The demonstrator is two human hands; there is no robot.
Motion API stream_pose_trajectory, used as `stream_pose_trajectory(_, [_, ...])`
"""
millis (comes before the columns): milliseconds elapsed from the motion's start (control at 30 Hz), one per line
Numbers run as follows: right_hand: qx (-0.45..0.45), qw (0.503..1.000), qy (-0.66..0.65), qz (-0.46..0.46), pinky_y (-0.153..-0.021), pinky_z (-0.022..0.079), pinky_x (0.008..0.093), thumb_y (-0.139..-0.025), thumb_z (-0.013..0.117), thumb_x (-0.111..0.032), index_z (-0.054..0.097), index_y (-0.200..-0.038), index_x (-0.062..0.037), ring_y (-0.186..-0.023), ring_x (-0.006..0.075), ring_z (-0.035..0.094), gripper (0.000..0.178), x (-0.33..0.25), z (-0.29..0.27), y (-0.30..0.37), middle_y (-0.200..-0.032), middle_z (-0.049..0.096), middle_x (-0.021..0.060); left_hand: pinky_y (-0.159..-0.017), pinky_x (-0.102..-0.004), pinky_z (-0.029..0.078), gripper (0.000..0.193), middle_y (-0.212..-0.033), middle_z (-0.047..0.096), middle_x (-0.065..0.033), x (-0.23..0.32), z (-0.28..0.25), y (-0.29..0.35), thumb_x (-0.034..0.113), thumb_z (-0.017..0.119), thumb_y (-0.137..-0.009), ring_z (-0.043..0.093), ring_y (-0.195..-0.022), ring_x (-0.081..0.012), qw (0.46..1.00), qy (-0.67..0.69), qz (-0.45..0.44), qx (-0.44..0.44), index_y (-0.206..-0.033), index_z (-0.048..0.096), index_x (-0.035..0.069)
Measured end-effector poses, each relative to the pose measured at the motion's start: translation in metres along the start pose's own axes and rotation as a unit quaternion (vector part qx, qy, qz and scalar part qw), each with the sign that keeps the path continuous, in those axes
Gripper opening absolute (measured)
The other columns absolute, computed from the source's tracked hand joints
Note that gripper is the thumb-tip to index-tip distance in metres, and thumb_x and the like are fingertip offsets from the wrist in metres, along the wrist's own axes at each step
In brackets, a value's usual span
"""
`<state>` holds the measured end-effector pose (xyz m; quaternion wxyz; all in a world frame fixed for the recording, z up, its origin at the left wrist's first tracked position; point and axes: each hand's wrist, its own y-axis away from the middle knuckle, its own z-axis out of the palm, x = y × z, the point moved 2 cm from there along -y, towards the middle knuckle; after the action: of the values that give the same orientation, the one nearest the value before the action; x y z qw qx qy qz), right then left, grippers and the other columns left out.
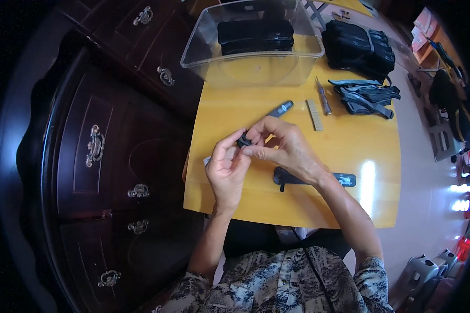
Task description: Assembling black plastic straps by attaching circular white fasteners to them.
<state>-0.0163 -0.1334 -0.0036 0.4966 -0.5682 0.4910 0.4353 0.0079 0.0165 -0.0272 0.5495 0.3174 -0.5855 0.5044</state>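
Over the yellow table (219, 203), my left hand (226, 169) pinches a small black rounded part (243, 140) between its thumb and fingers. Fingers of my right hand (290, 148) close on the same part from the other side, hiding much of it. Beneath my right wrist lies a long dark piece (344, 180), its middle covered by the wrist and a short black tab jutting from its left end. A second dark elongated piece (281, 108) rests just beyond my right hand, partly hidden by it.
A clear plastic bin (256, 75) holding black pouches (256, 36) stands at the back. To its right are stacked black padded items (357, 49) and a bundle of dark straps (368, 98). A screwdriver (324, 98) lies beside a pale narrow strip (314, 115). Dark drawers (96, 151) border the left.
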Motion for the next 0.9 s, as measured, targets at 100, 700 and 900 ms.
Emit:
stream_pose_trajectory(100, [0.045, 0.998, 0.035, -0.02, -0.059, 0.048, 0.0281, -0.083, 0.07, -0.014, 0.06, -0.089, 0.0013, -0.072, 0.0135, 0.058, 0.019, -0.006, 0.006, 0.003, -0.08, 0.059, 0.007, -0.077, -0.0195, 0.05, 0.037, -0.105, 0.063, -0.0076, -0.004, -0.001, 0.002, -0.01, 0.059, -0.085, 0.061, -0.09, -0.0094, 0.999, -0.012, 0.031, 0.006, -0.121, 0.055, -0.002])
stream_pose_trajectory(700, [0.173, 0.974, -0.13, 0.061, -0.07, 0.051, 0.0274, -0.093, 0.057, -0.01, 0.055, -0.098, 0.0001, -0.076, 0.0188, 0.062, 0.011, 0.02, 0.033, 0.016, -0.093, 0.06, 0.0095, -0.092, -0.032, 0.048, 0.022, -0.111, 0.058, -0.014, -0.015, 0.003, 0.027, -0.007, 0.051, -0.086, 0.057, -0.103, -0.0173, 0.989, 0.109, -0.015, 0.096, -0.108, 0.053, -0.003])
stream_pose_trajectory(900, [0.077, 0.994, 0.023, -0.078, -0.087, 0.048, 0.035, -0.092, 0.059, -0.017, 0.058, -0.109, -0.0013, -0.1, 0.0227, 0.057, 0.022, 0.015, 0.026, 0.024, -0.105, 0.06, 0.012, -0.09, -0.0332, 0.05, 0.018, -0.116, 0.056, -0.0135, -0.026, -0.007, 0.032, -0.003, 0.053, -0.091, 0.059, -0.1, -0.0178, 0.99, 0.102, -0.038, 0.085, -0.109, 0.053, -0.001])
